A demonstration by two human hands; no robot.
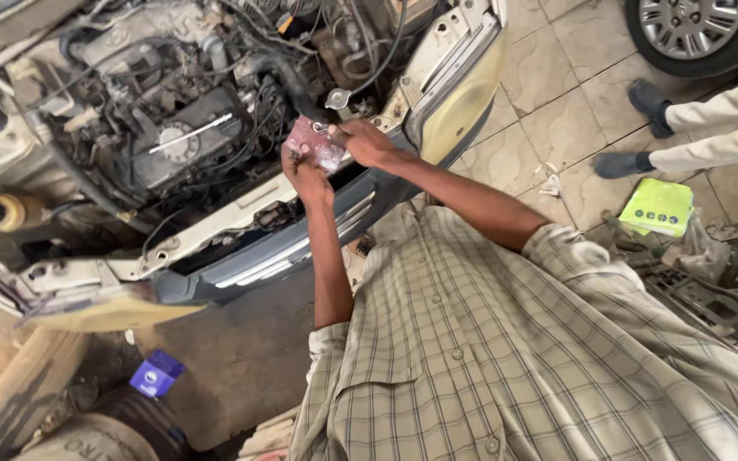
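Note:
I stand in front of a car's open engine bay. Both my hands are raised over its front edge and hold a pinkish-red rag between them. My left hand grips the rag from below. My right hand pinches its upper right side, where a small metal part shows against the cloth. A round silver cap sits on the engine just above my hands. What the rag wraps is hidden.
The grey front bumper runs below my hands. Another person's legs and dark shoes stand at the right by a car wheel. A green packet lies on the tiled floor; a small blue box lies lower left.

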